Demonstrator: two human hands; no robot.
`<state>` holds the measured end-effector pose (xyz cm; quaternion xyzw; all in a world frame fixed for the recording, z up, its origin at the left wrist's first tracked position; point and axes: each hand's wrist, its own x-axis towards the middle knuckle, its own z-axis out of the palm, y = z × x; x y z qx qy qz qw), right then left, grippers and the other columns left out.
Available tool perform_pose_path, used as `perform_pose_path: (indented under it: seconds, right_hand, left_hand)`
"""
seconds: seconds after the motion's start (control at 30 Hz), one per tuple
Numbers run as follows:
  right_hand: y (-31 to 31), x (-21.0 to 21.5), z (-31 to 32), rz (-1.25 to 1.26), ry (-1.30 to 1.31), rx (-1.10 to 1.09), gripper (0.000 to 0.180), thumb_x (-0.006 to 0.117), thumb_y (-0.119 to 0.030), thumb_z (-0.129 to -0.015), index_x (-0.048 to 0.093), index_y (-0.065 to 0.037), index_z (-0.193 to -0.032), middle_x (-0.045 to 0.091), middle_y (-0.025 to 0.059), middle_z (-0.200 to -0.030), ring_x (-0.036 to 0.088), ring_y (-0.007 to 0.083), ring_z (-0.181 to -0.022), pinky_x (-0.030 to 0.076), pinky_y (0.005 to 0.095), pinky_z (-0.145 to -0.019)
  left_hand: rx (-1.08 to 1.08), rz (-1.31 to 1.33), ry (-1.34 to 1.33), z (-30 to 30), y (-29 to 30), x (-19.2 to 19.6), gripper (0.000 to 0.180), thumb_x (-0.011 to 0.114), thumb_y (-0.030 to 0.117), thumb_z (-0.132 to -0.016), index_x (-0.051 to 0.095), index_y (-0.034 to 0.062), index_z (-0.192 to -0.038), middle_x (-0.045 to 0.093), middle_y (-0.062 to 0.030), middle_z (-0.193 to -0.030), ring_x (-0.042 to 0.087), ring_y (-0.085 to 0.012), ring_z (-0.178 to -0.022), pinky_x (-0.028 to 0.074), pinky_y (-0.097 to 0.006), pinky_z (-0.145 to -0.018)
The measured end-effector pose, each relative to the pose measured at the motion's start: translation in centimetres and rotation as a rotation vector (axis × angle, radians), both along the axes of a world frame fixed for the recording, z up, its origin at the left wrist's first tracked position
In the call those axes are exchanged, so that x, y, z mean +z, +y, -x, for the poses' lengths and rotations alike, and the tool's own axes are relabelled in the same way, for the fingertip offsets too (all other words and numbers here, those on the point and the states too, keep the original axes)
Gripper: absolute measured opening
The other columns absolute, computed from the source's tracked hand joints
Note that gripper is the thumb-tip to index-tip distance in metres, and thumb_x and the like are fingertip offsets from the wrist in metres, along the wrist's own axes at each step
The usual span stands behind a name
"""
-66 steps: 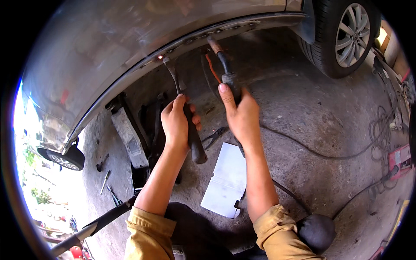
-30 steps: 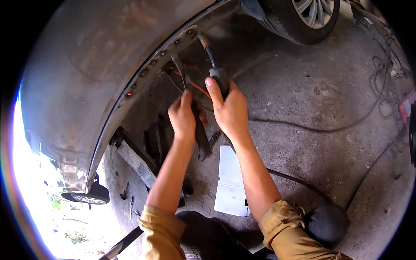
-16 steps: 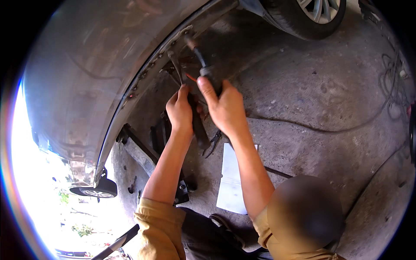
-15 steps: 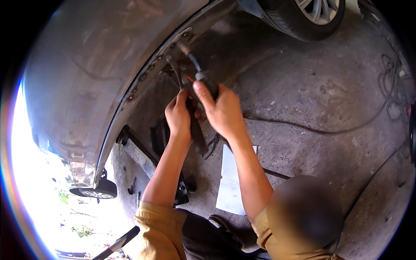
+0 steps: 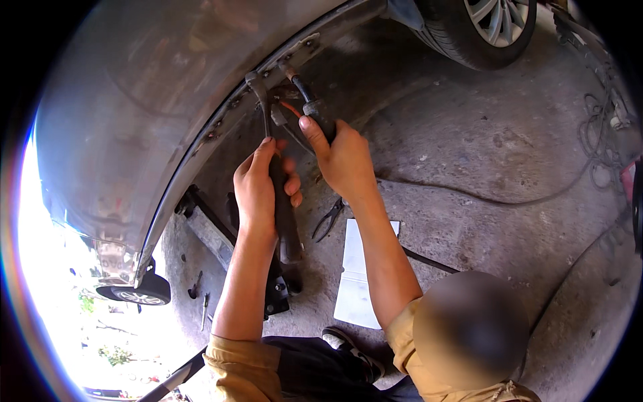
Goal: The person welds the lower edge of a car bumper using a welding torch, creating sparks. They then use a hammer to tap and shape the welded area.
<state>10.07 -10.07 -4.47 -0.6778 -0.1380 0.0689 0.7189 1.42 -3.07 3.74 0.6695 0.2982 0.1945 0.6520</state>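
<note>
"Grey-brown metal up top, right?"

"Yes, a smooth, shiny car panel [image 5: 147,100], curving down to a sill [image 5: 226,114] dotted with rough, dark lumps. Below it spreads a concrete floor [image 5: 482,147], pitted and stained."

"And the hands?"

"Both closed. The left hand [image 5: 256,191] wraps the thick, dark handle of a hammer-like tool [image 5: 287,221], thumb laid along the top; its narrow metal head reaches up to the sill. The right hand [image 5: 345,159] grips a torch [image 5: 319,119], black and rounded in the body, with a scorched, coppery nozzle [image 5: 288,70] just to the right of that head."

"Touching the sill, either of them?"

"I can't tell for the hammer head or the nozzle; both sit right up by the edge."

"What else lies around?"

"Dark pliers [image 5: 327,220], slightly spread, just beside a flat white sheet [image 5: 355,281] with a crease across it. A thin cable [image 5: 482,199] snakes over the concrete, and a ribbed rubber tyre [image 5: 462,40] stands at the upper right."

"Anything different from before?"

"The hands are farther apart than half a second ago, and the bright red glow seen earlier on the sill no longer stands out. The pliers and sheet haven't been moved."
</note>
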Motion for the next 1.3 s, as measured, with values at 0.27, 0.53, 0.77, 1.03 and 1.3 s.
perform_pose_path:
  seconds: [0.27, 0.53, 0.77, 1.03, 1.3]
  right_hand:
    - [0.2, 0.8, 0.9, 0.078, -0.004, -0.033, 0.062, 0.057, -0.057, -0.093, 0.062, 0.005, -0.088, 0.067, 0.0264, -0.078, 0.067, 0.0448, -0.081, 0.051, 0.0500, -0.071]
    - [0.6, 1.0, 1.4, 0.117, 0.015, -0.053, 0.066, 0.057, -0.060, -0.092, 0.065, 0.005, -0.091, 0.068, 0.0234, -0.077, 0.069, 0.0400, -0.079, 0.051, 0.0440, -0.069]
    - [-0.3, 0.6, 1.3, 0.099, 0.026, -0.072, 0.071, 0.056, -0.063, -0.091, 0.063, 0.007, -0.088, 0.066, 0.0235, -0.075, 0.068, 0.0382, -0.078, 0.051, 0.0439, -0.070]
    - [-0.6, -0.7, 0.6, -0.061, 0.032, 0.002, 0.070, 0.058, -0.061, -0.092, 0.061, 0.008, -0.082, 0.064, 0.0265, -0.072, 0.068, 0.0412, -0.076, 0.050, 0.0435, -0.066]
    - [-0.2, -0.9, 0.7, -0.122, 0.101, 0.063, 0.069, 0.057, -0.060, -0.093, 0.061, 0.008, -0.082, 0.060, 0.0198, -0.065, 0.065, 0.0281, -0.065, 0.049, 0.0408, -0.061]
  left_hand:
    - [-0.062, 0.063, -0.042, -0.6, 0.1, 1.0, 0.024, 0.052, 0.024, -0.097, 0.057, 0.0015, -0.099, 0.054, -0.0062, -0.072, 0.050, -0.0131, -0.050, 0.041, -0.029, -0.042]
    - [-0.099, -0.017, -0.083, -1.2, -0.3, 1.4, 0.022, 0.050, 0.021, -0.098, 0.056, 0.0005, -0.097, 0.057, -0.0079, -0.075, 0.050, -0.0135, -0.051, 0.041, -0.029, -0.041]
    - [-0.051, 0.001, -0.120, -1.2, -0.2, 1.8, 0.020, 0.050, 0.020, -0.097, 0.056, 0.0018, -0.091, 0.056, -0.0069, -0.072, 0.052, -0.0137, -0.050, 0.044, -0.030, -0.042]
    - [-0.047, 0.016, -0.143, -1.6, 0.2, 1.4, 0.024, 0.052, 0.019, -0.097, 0.058, -0.0021, -0.106, 0.057, -0.0088, -0.076, 0.050, -0.0145, -0.051, 0.040, -0.029, -0.041]
    - [-0.048, 0.025, -0.130, -1.6, 0.1, 1.7, 0.023, 0.052, 0.019, -0.097, 0.059, -0.0020, -0.103, 0.057, -0.0077, -0.076, 0.050, -0.0130, -0.051, 0.040, -0.028, -0.042]
